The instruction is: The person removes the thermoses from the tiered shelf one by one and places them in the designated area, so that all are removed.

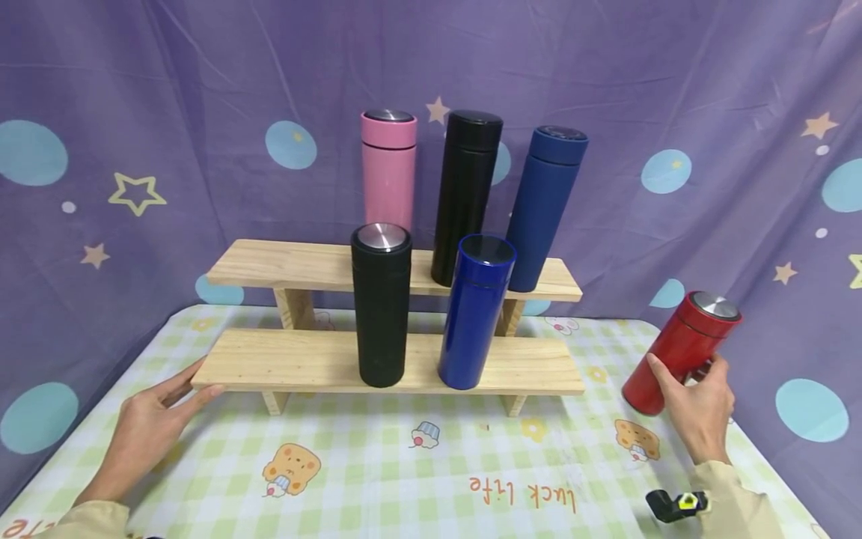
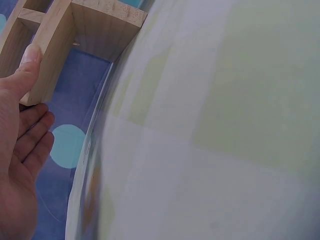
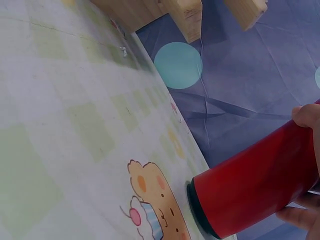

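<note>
My right hand [image 1: 702, 400] grips a red thermos bottle [image 1: 683, 340] with a silver lid, to the right of the two-tier wooden shelf [image 1: 283, 363]. In the right wrist view, the red bottle's dark base is at the tablecloth; whether it touches is unclear. At the shelf's left end, my left hand [image 1: 144, 427] holds the lower board, thumb against its front edge; the left wrist view shows the other fingers beyond the board's end. A matte black bottle [image 1: 381, 314] and a glossy blue bottle [image 1: 475, 318] stand on the lower board.
On the upper board stand a pink bottle [image 1: 389, 176], a tall black bottle [image 1: 465, 198] and a dark blue bottle [image 1: 544, 213]. A checked tablecloth [image 1: 377, 494] covers the table. Behind it hangs a purple curtain [image 1: 222, 97] with stars and dots.
</note>
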A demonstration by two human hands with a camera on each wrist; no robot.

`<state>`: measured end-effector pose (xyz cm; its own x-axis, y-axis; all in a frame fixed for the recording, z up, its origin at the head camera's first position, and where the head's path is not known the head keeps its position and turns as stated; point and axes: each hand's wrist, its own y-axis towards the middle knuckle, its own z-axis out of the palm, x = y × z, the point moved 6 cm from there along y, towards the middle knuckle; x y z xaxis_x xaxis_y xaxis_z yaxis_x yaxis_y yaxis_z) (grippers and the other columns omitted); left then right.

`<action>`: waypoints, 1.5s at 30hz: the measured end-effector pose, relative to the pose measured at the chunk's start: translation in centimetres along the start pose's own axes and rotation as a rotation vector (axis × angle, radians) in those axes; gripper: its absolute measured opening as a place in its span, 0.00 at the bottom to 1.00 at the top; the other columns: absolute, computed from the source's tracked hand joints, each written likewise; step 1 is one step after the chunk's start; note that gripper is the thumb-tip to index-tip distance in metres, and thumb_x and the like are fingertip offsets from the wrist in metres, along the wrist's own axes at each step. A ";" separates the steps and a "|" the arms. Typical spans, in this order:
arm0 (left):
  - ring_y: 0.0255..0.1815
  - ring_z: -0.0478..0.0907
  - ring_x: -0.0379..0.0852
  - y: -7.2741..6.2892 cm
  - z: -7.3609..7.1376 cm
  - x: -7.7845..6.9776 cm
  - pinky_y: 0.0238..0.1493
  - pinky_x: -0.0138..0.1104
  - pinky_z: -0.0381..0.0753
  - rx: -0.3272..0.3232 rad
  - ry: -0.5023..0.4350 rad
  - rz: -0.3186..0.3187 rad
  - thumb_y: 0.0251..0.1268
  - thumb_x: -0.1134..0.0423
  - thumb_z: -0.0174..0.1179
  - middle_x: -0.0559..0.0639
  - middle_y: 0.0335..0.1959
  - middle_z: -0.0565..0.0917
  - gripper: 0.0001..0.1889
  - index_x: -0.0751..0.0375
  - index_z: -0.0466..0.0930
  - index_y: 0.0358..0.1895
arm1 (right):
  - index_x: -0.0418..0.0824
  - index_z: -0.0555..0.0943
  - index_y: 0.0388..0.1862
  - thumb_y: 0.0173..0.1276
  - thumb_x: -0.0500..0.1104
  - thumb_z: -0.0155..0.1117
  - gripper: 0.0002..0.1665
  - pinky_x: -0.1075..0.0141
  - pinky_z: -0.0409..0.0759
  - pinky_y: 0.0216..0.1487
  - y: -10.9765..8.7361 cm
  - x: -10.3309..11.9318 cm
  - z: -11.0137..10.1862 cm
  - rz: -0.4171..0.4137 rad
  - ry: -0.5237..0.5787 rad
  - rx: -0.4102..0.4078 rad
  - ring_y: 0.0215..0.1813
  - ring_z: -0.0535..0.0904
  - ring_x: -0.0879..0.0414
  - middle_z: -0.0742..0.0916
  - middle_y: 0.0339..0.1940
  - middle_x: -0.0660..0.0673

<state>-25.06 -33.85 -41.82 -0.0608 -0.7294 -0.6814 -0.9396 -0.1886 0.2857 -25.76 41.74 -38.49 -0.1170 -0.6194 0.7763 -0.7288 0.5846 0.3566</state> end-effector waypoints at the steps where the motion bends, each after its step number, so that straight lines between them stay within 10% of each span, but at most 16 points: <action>1: 0.59 0.76 0.72 0.0 0.0 0.0 0.49 0.64 0.78 -0.001 0.001 0.000 0.71 0.46 0.68 0.65 0.63 0.77 0.36 0.62 0.72 0.74 | 0.32 0.61 0.78 0.69 0.58 0.71 0.51 0.46 0.73 0.54 0.0 0.0 0.0 -0.002 -0.005 -0.004 0.61 0.75 0.34 0.79 0.62 0.27; 3: 0.59 0.76 0.72 0.0 0.0 0.0 0.49 0.64 0.77 -0.002 0.003 0.004 0.71 0.46 0.68 0.65 0.63 0.77 0.36 0.62 0.72 0.74 | 0.32 0.62 0.77 0.69 0.58 0.72 0.50 0.48 0.73 0.52 -0.2 0.2 -0.1 -0.011 -0.011 -0.015 0.60 0.76 0.35 0.80 0.61 0.28; 7: 0.59 0.76 0.72 0.0 0.0 0.1 0.38 0.34 0.87 0.000 -0.004 0.007 0.70 0.46 0.69 0.66 0.62 0.77 0.36 0.62 0.72 0.74 | 0.32 0.63 0.76 0.68 0.56 0.73 0.50 0.46 0.71 0.52 -0.4 0.4 -0.3 -0.034 -0.014 -0.029 0.58 0.76 0.35 0.80 0.59 0.27; 10: 0.58 0.76 0.73 -0.1 0.0 0.1 0.31 0.13 0.71 -0.001 -0.017 0.012 0.70 0.47 0.69 0.68 0.62 0.77 0.35 0.62 0.72 0.74 | 0.31 0.63 0.76 0.68 0.55 0.73 0.49 0.43 0.71 0.54 -0.6 0.7 -0.4 -0.048 -0.009 -0.033 0.58 0.76 0.34 0.81 0.58 0.26; 14: 0.58 0.76 0.73 -0.1 0.0 0.1 0.31 0.11 0.69 -0.004 -0.019 0.014 0.71 0.47 0.69 0.69 0.62 0.77 0.35 0.63 0.72 0.74 | 0.32 0.65 0.76 0.67 0.55 0.74 0.48 0.44 0.71 0.54 -0.9 1.2 -0.6 -0.066 -0.006 -0.046 0.58 0.77 0.35 0.82 0.58 0.27; 18: 0.58 0.77 0.73 -0.1 0.0 0.1 0.38 0.35 0.88 -0.006 -0.006 0.013 0.71 0.47 0.69 0.68 0.62 0.77 0.35 0.63 0.72 0.74 | 0.33 0.67 0.74 0.66 0.54 0.76 0.47 0.49 0.71 0.52 -1.2 1.9 -0.8 -0.089 -0.008 -0.063 0.56 0.78 0.38 0.83 0.57 0.28; 21: 0.58 0.77 0.73 -0.1 0.1 0.1 0.47 0.58 0.82 -0.002 0.001 0.009 0.71 0.46 0.68 0.68 0.63 0.77 0.36 0.62 0.72 0.74 | 0.33 0.67 0.74 0.65 0.54 0.76 0.47 0.53 0.70 0.51 -1.3 2.3 -0.9 -0.092 -0.010 -0.066 0.54 0.78 0.41 0.83 0.57 0.29; 28: 0.58 0.76 0.73 0.0 0.0 0.2 0.32 0.19 0.80 0.001 -0.011 0.007 0.71 0.47 0.69 0.69 0.63 0.77 0.36 0.62 0.72 0.74 | 0.36 0.69 0.74 0.63 0.54 0.78 0.47 0.64 0.70 0.49 -1.8 3.1 -1.3 -0.092 -0.001 -0.064 0.48 0.74 0.58 0.85 0.56 0.33; 34: 0.58 0.77 0.73 -0.1 0.0 0.3 0.36 0.36 0.87 0.008 0.002 -0.003 0.71 0.46 0.68 0.68 0.63 0.77 0.36 0.62 0.72 0.74 | 0.36 0.70 0.72 0.63 0.53 0.79 0.45 0.68 0.70 0.48 -2.3 4.3 -1.7 -0.117 0.020 -0.074 0.44 0.71 0.70 0.85 0.56 0.35; 40: 0.59 0.76 0.73 0.0 0.0 0.2 0.30 0.13 0.71 0.011 -0.014 -0.007 0.71 0.46 0.68 0.68 0.63 0.76 0.36 0.63 0.71 0.74 | 0.36 0.72 0.71 0.61 0.51 0.81 0.44 0.73 0.69 0.45 -2.7 5.0 -1.9 -0.133 0.052 -0.084 0.43 0.71 0.74 0.85 0.55 0.37; 45: 0.59 0.76 0.74 0.0 0.1 0.2 0.30 0.13 0.72 0.015 -0.019 -0.008 0.71 0.46 0.68 0.69 0.63 0.76 0.36 0.63 0.71 0.75 | 0.36 0.73 0.70 0.60 0.50 0.81 0.44 0.75 0.70 0.44 -3.0 5.6 -2.1 -0.142 0.067 -0.089 0.43 0.71 0.76 0.85 0.53 0.37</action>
<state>-25.12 -33.96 -42.05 -0.0597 -0.7153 -0.6963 -0.9449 -0.1845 0.2705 -22.82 37.62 -34.09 0.0301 -0.6645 0.7467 -0.6717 0.5397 0.5074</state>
